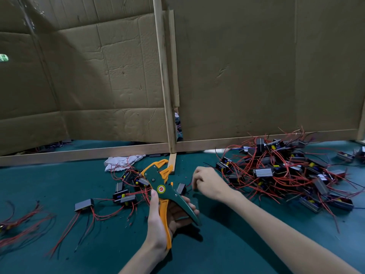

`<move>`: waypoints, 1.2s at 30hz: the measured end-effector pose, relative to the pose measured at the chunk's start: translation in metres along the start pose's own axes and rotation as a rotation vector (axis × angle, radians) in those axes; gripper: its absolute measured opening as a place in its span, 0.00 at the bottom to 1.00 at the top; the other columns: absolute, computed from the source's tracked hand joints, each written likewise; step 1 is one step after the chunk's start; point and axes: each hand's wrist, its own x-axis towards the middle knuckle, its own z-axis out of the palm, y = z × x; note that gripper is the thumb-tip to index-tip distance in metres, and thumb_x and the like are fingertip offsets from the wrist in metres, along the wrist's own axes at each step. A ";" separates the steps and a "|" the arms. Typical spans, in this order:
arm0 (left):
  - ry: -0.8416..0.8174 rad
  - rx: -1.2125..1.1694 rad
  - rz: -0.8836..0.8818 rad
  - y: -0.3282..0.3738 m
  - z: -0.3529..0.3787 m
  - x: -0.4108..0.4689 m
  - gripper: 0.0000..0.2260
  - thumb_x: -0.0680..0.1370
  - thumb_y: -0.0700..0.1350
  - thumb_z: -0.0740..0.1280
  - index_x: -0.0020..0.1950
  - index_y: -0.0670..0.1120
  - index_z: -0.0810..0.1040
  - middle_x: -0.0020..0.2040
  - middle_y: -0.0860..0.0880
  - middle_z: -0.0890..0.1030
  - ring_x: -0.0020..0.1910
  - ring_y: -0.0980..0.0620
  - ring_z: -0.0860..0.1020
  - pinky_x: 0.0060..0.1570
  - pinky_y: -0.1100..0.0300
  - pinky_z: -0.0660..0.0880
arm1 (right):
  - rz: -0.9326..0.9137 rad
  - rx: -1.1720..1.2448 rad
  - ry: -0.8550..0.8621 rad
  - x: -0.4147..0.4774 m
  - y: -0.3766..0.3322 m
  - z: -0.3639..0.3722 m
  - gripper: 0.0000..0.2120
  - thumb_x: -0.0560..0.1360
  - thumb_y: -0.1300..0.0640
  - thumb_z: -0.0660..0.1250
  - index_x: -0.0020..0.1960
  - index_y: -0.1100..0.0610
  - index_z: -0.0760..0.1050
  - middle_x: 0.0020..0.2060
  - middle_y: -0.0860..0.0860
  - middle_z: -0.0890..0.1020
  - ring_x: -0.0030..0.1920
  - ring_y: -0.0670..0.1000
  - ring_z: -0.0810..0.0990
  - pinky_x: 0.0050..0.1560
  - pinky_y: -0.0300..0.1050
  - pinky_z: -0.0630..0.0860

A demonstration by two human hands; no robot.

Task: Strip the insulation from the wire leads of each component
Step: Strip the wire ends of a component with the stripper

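In the head view, the left hand [158, 218] grips the handles of 1 stripper [161, 189], its jaws pointing away toward the post [165, 76]. The right hand [207, 182] hovers with fingers curled just beside 1 component [181, 188]; whether it pinches a wire cannot be told. A rail [79, 153] and 2 cardboard panels [246, 66] wall the far edge of the mat [217, 244], and bare mat runs along the near side. A pile [286, 171], too tangled to count, lies right. A cluster [128, 187] lies left of the stripper, 1 lone unit [84, 204] farther left, and 1 cloth [122, 161] by the rail.
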 end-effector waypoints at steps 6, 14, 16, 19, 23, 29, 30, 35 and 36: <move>0.014 0.043 0.027 -0.001 0.000 0.000 0.37 0.71 0.69 0.51 0.40 0.38 0.84 0.42 0.33 0.81 0.43 0.35 0.82 0.46 0.44 0.80 | 0.057 -0.044 -0.238 0.001 -0.011 0.026 0.24 0.75 0.59 0.58 0.68 0.41 0.68 0.56 0.57 0.76 0.60 0.58 0.73 0.62 0.55 0.67; 0.005 0.023 0.001 0.000 0.000 -0.001 0.38 0.70 0.69 0.52 0.41 0.35 0.83 0.42 0.32 0.80 0.42 0.34 0.81 0.40 0.48 0.80 | -0.059 -0.079 -0.131 -0.006 -0.009 0.001 0.17 0.71 0.72 0.59 0.51 0.58 0.81 0.54 0.55 0.71 0.55 0.56 0.73 0.55 0.44 0.72; -0.003 0.011 -0.007 0.000 0.000 0.000 0.38 0.70 0.68 0.53 0.41 0.34 0.82 0.42 0.32 0.80 0.41 0.34 0.81 0.40 0.47 0.80 | -0.133 -0.126 -0.125 -0.012 -0.004 -0.021 0.20 0.67 0.74 0.58 0.47 0.60 0.83 0.55 0.55 0.74 0.55 0.54 0.74 0.52 0.38 0.69; -0.009 0.017 -0.015 -0.001 -0.001 0.001 0.38 0.70 0.69 0.53 0.40 0.34 0.83 0.42 0.31 0.80 0.42 0.34 0.81 0.40 0.47 0.80 | -0.144 -0.165 -0.142 -0.026 0.002 -0.045 0.17 0.66 0.73 0.57 0.39 0.62 0.84 0.52 0.53 0.77 0.52 0.52 0.75 0.50 0.38 0.68; -0.001 0.022 -0.009 -0.001 -0.002 0.002 0.38 0.70 0.68 0.53 0.40 0.35 0.83 0.42 0.32 0.80 0.41 0.35 0.82 0.42 0.46 0.80 | -0.168 -0.285 -0.161 -0.049 0.004 -0.037 0.12 0.68 0.67 0.57 0.39 0.62 0.79 0.47 0.54 0.76 0.48 0.56 0.75 0.48 0.44 0.70; 0.008 0.046 -0.004 -0.002 -0.003 0.002 0.37 0.71 0.68 0.52 0.41 0.34 0.82 0.43 0.31 0.80 0.42 0.34 0.82 0.43 0.45 0.80 | -0.183 -0.096 -0.140 -0.067 0.014 -0.002 0.24 0.74 0.69 0.54 0.66 0.54 0.68 0.57 0.53 0.75 0.58 0.53 0.72 0.59 0.45 0.70; 0.007 0.052 -0.001 -0.002 -0.003 0.002 0.37 0.71 0.68 0.52 0.41 0.35 0.83 0.43 0.31 0.80 0.42 0.34 0.82 0.44 0.45 0.80 | -0.169 0.015 -0.085 -0.067 0.014 -0.002 0.23 0.75 0.70 0.54 0.66 0.55 0.68 0.58 0.52 0.74 0.57 0.50 0.73 0.60 0.42 0.69; 0.014 0.071 -0.014 -0.001 -0.002 0.002 0.38 0.71 0.68 0.52 0.41 0.35 0.83 0.43 0.31 0.80 0.43 0.33 0.81 0.43 0.45 0.80 | 0.076 0.312 0.036 -0.064 0.021 0.001 0.11 0.79 0.60 0.63 0.61 0.56 0.74 0.54 0.48 0.71 0.51 0.44 0.75 0.52 0.26 0.66; 0.013 0.076 -0.016 -0.001 -0.002 0.001 0.38 0.71 0.69 0.52 0.41 0.35 0.83 0.43 0.30 0.80 0.43 0.33 0.81 0.43 0.45 0.80 | 0.103 0.292 0.030 -0.063 0.024 0.001 0.09 0.79 0.57 0.65 0.58 0.56 0.77 0.53 0.49 0.72 0.50 0.44 0.75 0.51 0.27 0.66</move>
